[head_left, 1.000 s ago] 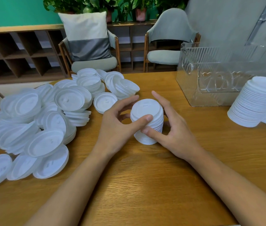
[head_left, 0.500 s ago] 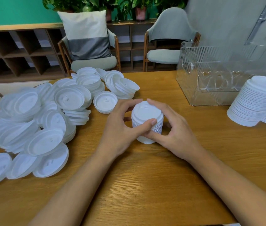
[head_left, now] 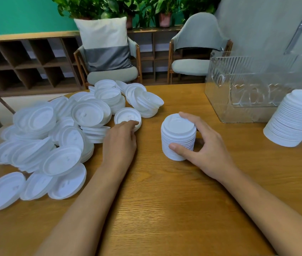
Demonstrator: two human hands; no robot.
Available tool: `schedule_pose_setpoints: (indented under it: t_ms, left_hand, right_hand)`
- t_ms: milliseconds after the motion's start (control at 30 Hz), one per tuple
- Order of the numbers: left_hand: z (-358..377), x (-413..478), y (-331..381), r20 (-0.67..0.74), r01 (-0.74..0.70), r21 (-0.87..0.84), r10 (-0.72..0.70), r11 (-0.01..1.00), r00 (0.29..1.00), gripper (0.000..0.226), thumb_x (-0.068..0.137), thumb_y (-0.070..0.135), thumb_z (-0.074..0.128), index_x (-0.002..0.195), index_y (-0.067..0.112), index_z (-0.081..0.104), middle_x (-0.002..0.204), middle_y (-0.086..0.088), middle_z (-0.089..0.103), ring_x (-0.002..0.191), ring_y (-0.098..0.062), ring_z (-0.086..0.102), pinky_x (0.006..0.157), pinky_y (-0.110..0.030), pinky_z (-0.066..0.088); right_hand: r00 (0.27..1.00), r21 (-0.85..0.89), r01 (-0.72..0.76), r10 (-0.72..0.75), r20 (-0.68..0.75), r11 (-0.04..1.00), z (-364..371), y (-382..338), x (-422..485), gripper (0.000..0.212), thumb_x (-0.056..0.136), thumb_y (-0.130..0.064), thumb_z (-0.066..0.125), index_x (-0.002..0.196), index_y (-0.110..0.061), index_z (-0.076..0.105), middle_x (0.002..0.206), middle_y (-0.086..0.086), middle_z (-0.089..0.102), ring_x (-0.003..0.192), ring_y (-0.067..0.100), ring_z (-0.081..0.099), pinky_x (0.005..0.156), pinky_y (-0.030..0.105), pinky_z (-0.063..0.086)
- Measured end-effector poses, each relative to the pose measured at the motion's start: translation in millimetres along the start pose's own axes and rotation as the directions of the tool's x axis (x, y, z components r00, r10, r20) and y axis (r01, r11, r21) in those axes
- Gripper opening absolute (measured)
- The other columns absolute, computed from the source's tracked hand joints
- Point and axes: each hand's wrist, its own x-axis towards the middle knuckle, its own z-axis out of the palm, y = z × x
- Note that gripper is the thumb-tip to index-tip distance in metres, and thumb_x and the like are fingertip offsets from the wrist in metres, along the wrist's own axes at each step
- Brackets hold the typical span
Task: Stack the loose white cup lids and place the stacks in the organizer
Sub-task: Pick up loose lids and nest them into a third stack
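Wooden table (head_left: 165, 200): lid stack (head_left: 178, 133) in right hand (head_left: 209, 154), edge stacks (head_left: 294, 122) cropped

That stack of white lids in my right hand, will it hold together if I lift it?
Likely light: thin plastic. The stack of lids looks tightly nested and upright, so it should lift as one. The right hand has its thumb low; gripped only high, lower lids might drop.
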Motion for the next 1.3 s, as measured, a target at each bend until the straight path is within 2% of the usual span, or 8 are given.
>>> schedule_pose_setpoints:
  t_ms: [267, 433, 667, 800, 933, 1100, 1233, 1300]
  left_hand:
    - [2.0, -1.2, -2.5, -0.017, -0.033, -0.061, 0.032, 0.998, 0.999, 0.043, 0.091, -0.009, 0.065, 0.129, 0.012, 0.071, 0.109, -0.011, 0.076, 0.102, -0.028, 0.070, 0.089, -0.047, 0.058]
    - [-5.2, -3.3, 6.2, -0.085, -0.076, -0.174, 0.062, 0.982, 0.994, 0.035, 0.086, 0.005, 0.082, 0.116, 0.020, 0.073, 0.095, 0.007, 0.067, 0.089, -0.012, 0.061, 0.084, -0.049, 0.055]
    - [-17.2, -10.8, 31.2, -0.218, -0.105, -0.457, 0.004, 0.883, 0.976, 0.026, 0.096, 0.018, 0.076, 0.122, 0.019, 0.072, 0.109, 0.008, 0.069, 0.103, -0.010, 0.065, 0.085, -0.027, 0.057]
    - [-23.5, -9.7, 37.3, -0.156, 0.036, -0.641, -0.176, 0.766, 0.972, 0.034, 0.100, 0.024, 0.072, 0.134, 0.024, 0.069, 0.121, 0.011, 0.070, 0.110, -0.005, 0.067, 0.084, -0.017, 0.057]
    - [-29.0, -6.7, 43.1, 0.031, 0.189, -0.823, -0.291, 0.535, 0.956, 0.036, 0.102, 0.022, 0.068, 0.138, 0.024, 0.067, 0.114, -0.001, 0.073, 0.098, -0.013, 0.076, 0.085, -0.037, 0.065]
    - [-28.0, -5.6, 43.5, 0.095, 0.216, -0.842, -0.258, 0.494, 0.961, 0.035, 0.104, 0.022, 0.065, 0.139, 0.028, 0.066, 0.102, -0.020, 0.070, 0.080, -0.015, 0.073, 0.081, -0.039, 0.064]
    - [-26.6, -3.3, 40.5, 0.207, 0.281, -0.906, -0.249, 0.317, 0.946, 0.035, 0.103, 0.019, 0.065, 0.136, 0.029, 0.068, 0.095, -0.012, 0.076, 0.078, -0.020, 0.068, 0.078, -0.034, 0.060]
    - [-24.9, -5.3, 43.5, 0.224, 0.284, -0.890, -0.201, 0.357, 0.954, 0.031, 0.103, 0.020, 0.066, 0.133, 0.025, 0.070, 0.090, -0.022, 0.072, 0.072, -0.019, 0.065, 0.073, -0.030, 0.058]
  right_hand:
    - [1.000, 0.004, 0.002, -0.002, 0.010, 1.000, -0.7, -0.7, -0.4, 0.076, 0.078, -0.057, 0.081, 0.145, -0.050, 0.046, 0.140, -0.030, 0.050, 0.131, -0.013, 0.043, 0.102, 0.026, 0.046]
    - [1.000, 0.008, 0.011, -0.011, 0.012, 1.000, -1.2, -1.1, -0.4, 0.076, 0.078, -0.060, 0.079, 0.146, -0.048, 0.046, 0.140, -0.030, 0.049, 0.129, -0.016, 0.042, 0.097, 0.014, 0.042]
    - [0.998, -0.016, 0.048, -0.048, -0.035, 0.999, 0.4, -0.9, 1.3, 0.070, 0.083, -0.058, 0.075, 0.146, -0.034, 0.052, 0.138, -0.022, 0.054, 0.129, -0.011, 0.046, 0.098, 0.005, 0.038]
    - [0.999, -0.001, 0.030, -0.030, -0.037, 1.000, -0.4, -1.1, 0.7, 0.076, 0.081, -0.059, 0.075, 0.149, -0.040, 0.046, 0.141, -0.024, 0.054, 0.130, -0.010, 0.047, 0.101, 0.014, 0.042]
    - [0.999, 0.014, 0.021, -0.020, -0.025, 1.000, -1.3, -3.3, 1.0, 0.083, 0.081, -0.060, 0.075, 0.153, -0.048, 0.036, 0.144, -0.028, 0.050, 0.132, -0.015, 0.043, 0.100, 0.009, 0.038]
    - [1.000, 0.037, 0.020, -0.021, 0.012, 0.999, -1.9, -2.5, 1.3, 0.086, 0.082, -0.059, 0.075, 0.155, -0.053, 0.030, 0.148, -0.024, 0.049, 0.137, -0.008, 0.043, 0.106, 0.021, 0.041]
    - [0.999, 0.038, 0.027, -0.028, 0.026, 0.999, -0.7, -2.8, 1.8, 0.086, 0.083, -0.057, 0.076, 0.156, -0.051, 0.031, 0.147, -0.025, 0.049, 0.134, -0.010, 0.044, 0.102, 0.014, 0.039]
    - [0.998, 0.038, 0.047, -0.049, 0.042, 0.998, 1.4, -5.5, 1.5, 0.086, 0.084, -0.055, 0.076, 0.157, -0.048, 0.031, 0.149, -0.026, 0.047, 0.136, -0.009, 0.044, 0.104, 0.014, 0.040]
